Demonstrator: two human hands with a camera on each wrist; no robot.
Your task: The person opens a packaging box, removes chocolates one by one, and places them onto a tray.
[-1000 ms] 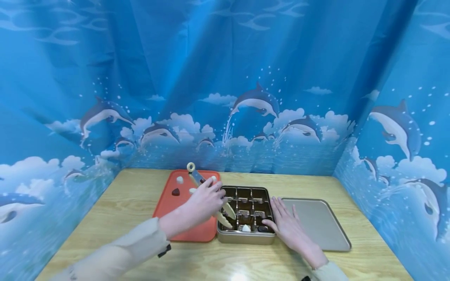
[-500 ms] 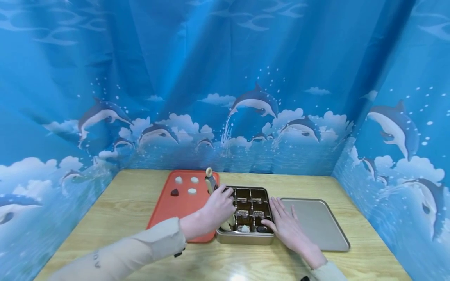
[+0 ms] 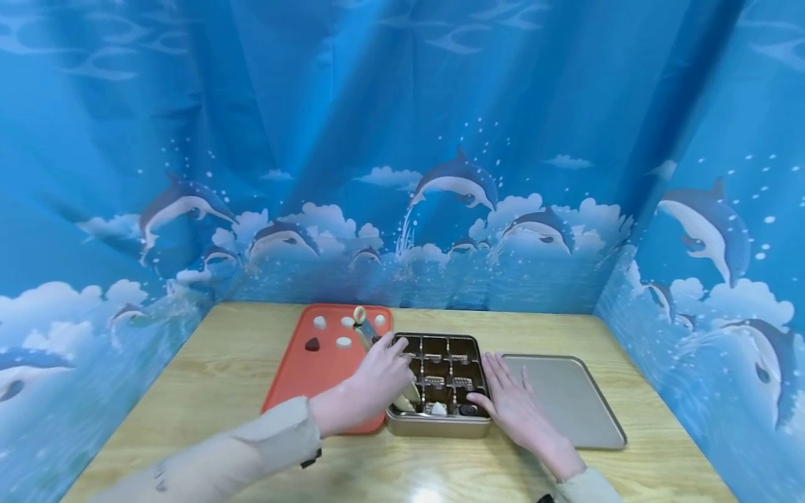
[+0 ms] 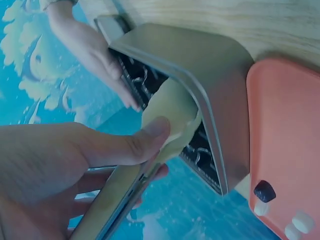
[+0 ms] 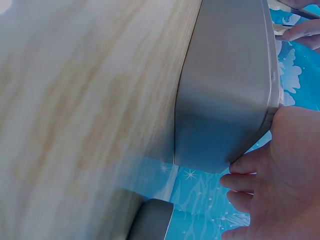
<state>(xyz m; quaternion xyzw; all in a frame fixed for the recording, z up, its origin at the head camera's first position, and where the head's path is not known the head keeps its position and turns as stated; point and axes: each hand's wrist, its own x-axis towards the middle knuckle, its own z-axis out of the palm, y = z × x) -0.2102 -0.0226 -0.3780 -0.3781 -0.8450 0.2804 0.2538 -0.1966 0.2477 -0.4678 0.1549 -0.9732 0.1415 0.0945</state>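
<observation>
In the head view my left hand (image 3: 379, 381) grips a pair of tongs (image 3: 405, 402) with cream tips and metal handles. The tips reach down into the front-left compartment of a divided metal tin (image 3: 438, 428); whether anything lies between them is hidden. From the left wrist, the thumb presses on the tongs (image 4: 172, 107) just behind their broad heads. My right hand (image 3: 514, 405) rests against the tin's right side, fingers straight, thumb over the rim. A white piece (image 3: 439, 409) and a dark piece (image 3: 468, 410) sit in the front compartments.
Left of the tin lies a red tray (image 3: 314, 381) bearing several white pieces (image 3: 343, 342) and a dark piece (image 3: 312, 344). A flat metal lid (image 3: 562, 398) lies to the tin's right. A blue dolphin curtain (image 3: 402, 175) stands behind the table.
The tongs' spread tips have come closer together inside the front-left compartment. Their handle swung upright and then leaned back left. My right hand stays against the tin.
</observation>
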